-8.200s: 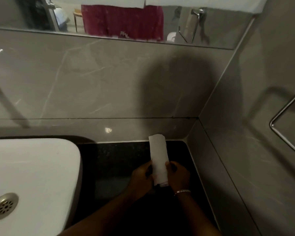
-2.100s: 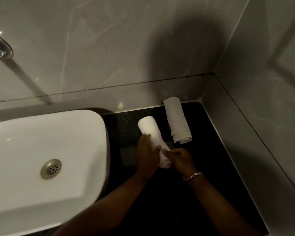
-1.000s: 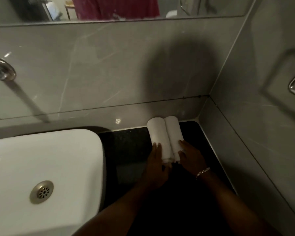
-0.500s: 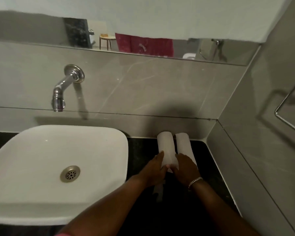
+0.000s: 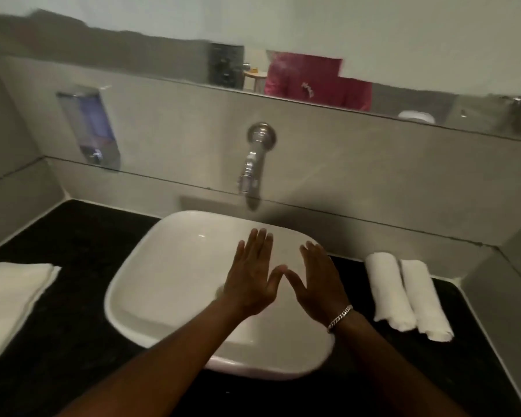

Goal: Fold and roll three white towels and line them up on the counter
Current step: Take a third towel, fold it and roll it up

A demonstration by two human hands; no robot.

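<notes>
Between towels: two rolled, third not yet started. My left hand point(image 5: 251, 278) and right hand point(image 5: 319, 282) hover flat over basin point(image 5: 163, 281), fingers spread, empty, thumbs nearly meeting. Next, I judge: reach left for flat white towel point(image 5: 8, 299) at counter point(image 5: 73, 341) left edge, fold, roll. Two rolled towels point(image 5: 405, 297) lie touching, side by side, right of basin near corner; ends slightly uneven.

a dark desk point(image 5: 73, 311) carries a white basin point(image 5: 169, 284) at its middle. a flat towel point(image 5: 9, 296) lies at the left edge; two rolled towels point(image 5: 387, 291) point(image 5: 424, 299) lie touching, side by side, at the right.
</notes>
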